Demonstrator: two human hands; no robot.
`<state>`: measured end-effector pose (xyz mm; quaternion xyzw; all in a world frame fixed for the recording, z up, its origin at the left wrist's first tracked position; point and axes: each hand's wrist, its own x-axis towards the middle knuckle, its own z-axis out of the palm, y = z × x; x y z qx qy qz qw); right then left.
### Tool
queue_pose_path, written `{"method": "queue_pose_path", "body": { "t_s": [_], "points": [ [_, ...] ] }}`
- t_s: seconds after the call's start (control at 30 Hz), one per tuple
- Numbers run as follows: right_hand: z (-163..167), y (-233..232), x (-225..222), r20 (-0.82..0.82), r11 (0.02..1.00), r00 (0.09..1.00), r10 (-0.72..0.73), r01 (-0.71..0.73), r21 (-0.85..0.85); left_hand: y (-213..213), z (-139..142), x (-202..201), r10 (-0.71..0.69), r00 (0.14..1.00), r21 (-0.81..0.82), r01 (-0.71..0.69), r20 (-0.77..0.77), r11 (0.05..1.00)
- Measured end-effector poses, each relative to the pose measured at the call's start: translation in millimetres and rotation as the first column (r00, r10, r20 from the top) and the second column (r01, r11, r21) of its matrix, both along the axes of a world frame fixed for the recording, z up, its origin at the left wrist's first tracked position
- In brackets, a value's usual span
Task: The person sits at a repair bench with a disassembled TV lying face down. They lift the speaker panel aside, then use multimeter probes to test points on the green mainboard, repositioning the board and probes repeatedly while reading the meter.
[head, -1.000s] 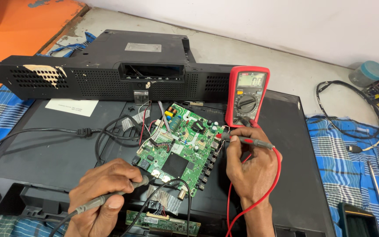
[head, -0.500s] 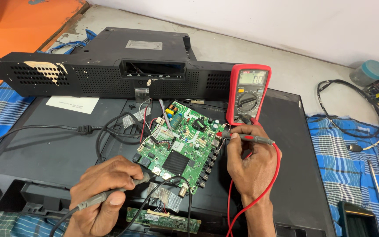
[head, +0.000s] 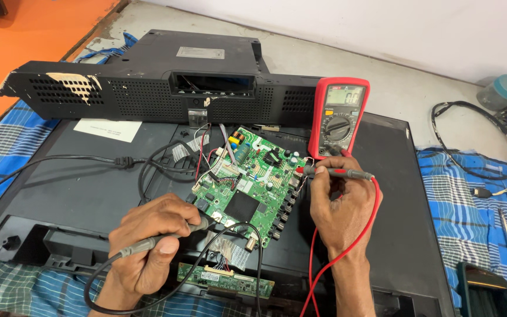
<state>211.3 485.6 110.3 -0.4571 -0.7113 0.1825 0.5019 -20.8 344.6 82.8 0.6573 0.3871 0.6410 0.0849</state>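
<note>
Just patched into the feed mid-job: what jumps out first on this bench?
The bright green circuit board at the centre, lying on the black back of a flat panel, draws the eye first. The left hand presses a black probe to the board's lower left edge, and the right hand holds a red probe at its right edge. Just behind the right hand stands a red multimeter.

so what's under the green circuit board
The green circuit board lies on the black back panel of a flat screen, with wires running beside it. Whatever sits directly beneath the board is covered.
</note>
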Motion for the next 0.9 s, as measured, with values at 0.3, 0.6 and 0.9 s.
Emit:
{"method": "queue_pose_path", "body": {
  "t_s": [0.3,0.6,0.9],
  "points": [
    [2.5,-0.8,-1.2,0.02,0.998,0.998,-0.06,0.061,-0.014,2.0,-1.5,0.3,-0.006,1.0,0.016,0.006,0.01,1.0],
    [4.0,-1.2,-1.1,0.047,0.998,0.997,-0.069,0.069,0.009,0.2,-0.7,1.3,0.008,1.0,0.006,-0.008,0.001,1.0],
    [7.2,-4.6,-4.3,0.014,0.998,0.998,-0.06,0.061,-0.024,0.6,0.3,2.4,0.03,0.999,0.028,-0.029,-0.042,0.999]
  ]
}}
